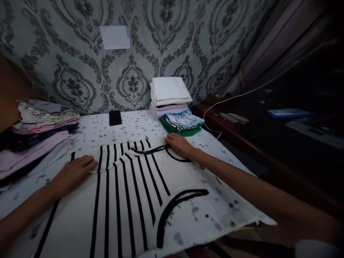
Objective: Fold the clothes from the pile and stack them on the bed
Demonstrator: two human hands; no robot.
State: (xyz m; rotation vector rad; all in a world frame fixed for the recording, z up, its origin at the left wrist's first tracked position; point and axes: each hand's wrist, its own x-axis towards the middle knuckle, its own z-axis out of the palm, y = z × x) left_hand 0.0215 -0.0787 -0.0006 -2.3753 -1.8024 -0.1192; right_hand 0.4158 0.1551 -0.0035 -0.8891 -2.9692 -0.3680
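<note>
A white sleeveless top with black stripes and black edging [107,208] lies on the table, its far edge folded over toward me. My left hand [77,173] is closed at the left end of that folded edge, fingertips down on the cloth. Farther right, my right hand [178,144] is closed on the top beside its black-trimmed neckline, its fingertips partly hidden. A curved black armhole edge [166,215] lies spread on the near right side.
Folded clothes [172,89] are stacked at the back, and another clothes pile [45,118] stands on the left. A black phone [115,118] lies near the wall. A white cable [242,94] crosses a dark red surface [231,132] on the right.
</note>
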